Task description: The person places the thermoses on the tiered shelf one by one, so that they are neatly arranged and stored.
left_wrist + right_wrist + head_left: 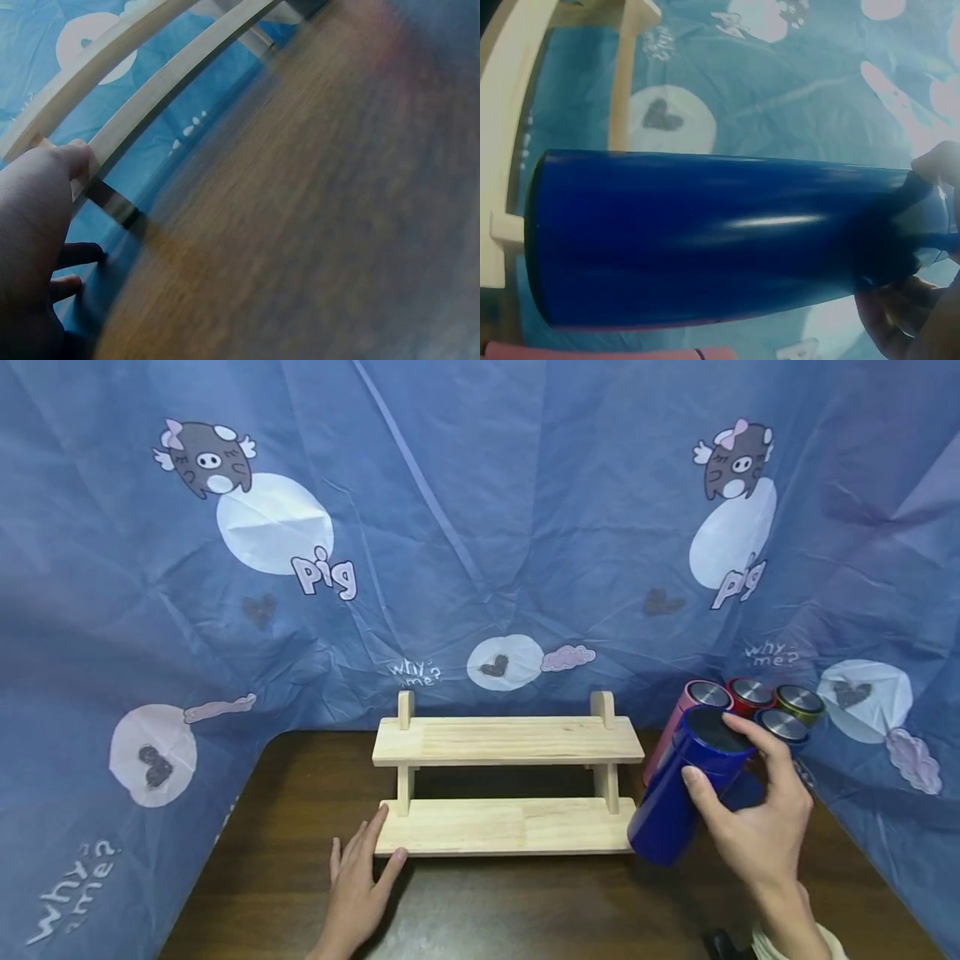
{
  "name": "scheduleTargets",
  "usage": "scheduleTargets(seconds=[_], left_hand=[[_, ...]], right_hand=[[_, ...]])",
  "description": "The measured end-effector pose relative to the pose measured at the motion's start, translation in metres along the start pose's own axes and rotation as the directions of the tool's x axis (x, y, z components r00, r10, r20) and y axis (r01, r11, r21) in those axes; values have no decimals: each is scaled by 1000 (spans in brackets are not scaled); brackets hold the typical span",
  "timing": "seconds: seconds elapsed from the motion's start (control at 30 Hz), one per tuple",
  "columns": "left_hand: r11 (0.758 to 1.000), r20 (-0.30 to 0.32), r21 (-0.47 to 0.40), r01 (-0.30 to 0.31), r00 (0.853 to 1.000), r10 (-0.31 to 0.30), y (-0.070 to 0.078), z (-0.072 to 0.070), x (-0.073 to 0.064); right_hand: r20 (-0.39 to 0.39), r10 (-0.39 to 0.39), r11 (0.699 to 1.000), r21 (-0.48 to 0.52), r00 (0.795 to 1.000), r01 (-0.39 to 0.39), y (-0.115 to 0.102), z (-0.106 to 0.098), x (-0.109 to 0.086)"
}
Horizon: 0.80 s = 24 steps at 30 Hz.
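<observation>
My right hand (pixel 765 818) grips a blue thermos flask (pixel 671 810) near its top, thumb on the near side and a finger over the dark lid. The flask is tilted, its base close to the right end of a two-tier wooden shelf (pixel 507 741). In the right wrist view the blue flask (pixel 705 240) lies across the picture, fingers around its lid end. My left hand (pixel 360 885) rests at the left end of the lower board, fingers extended and thumb at the front edge. The left wrist view shows the left hand (pixel 34 217) touching the shelf (pixel 161 82).
Behind the blue flask stand several more flasks: a pink one (pixel 670 735), a red one (pixel 752 695), a green one (pixel 799 700) and another blue one (pixel 782 725). All are on a dark wooden table (pixel 510 910). A blue printed cloth (pixel 465 527) hangs around the back and sides.
</observation>
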<state>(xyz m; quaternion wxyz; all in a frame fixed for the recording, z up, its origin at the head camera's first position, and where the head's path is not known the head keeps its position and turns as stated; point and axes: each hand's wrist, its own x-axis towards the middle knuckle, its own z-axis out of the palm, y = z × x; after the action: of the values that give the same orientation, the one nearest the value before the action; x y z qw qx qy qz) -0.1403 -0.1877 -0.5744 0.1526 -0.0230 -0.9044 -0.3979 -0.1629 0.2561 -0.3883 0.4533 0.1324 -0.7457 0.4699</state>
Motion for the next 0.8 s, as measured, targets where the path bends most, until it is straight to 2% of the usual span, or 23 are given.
scheduleTargets(seconds=[0.2, 0.43, 0.63, 0.8], left_hand=[[1000, -4, 4, -5, 1000, 5, 0, 0, 3], [1000, -13, -5, -11, 1000, 11, 1, 1, 2], [1000, 12, 6, 10, 1000, -10, 1, 0, 1], [1000, 23, 11, 25, 999, -25, 2, 0, 1]], right_hand=[[74, -69, 997, 24, 995, 67, 4, 22, 6], [141, -103, 995, 27, 985, 101, -6, 43, 14], [152, -117, 991, 87, 981, 104, -17, 58, 21], [162, -117, 990, 94, 980, 103, -26, 68, 29]])
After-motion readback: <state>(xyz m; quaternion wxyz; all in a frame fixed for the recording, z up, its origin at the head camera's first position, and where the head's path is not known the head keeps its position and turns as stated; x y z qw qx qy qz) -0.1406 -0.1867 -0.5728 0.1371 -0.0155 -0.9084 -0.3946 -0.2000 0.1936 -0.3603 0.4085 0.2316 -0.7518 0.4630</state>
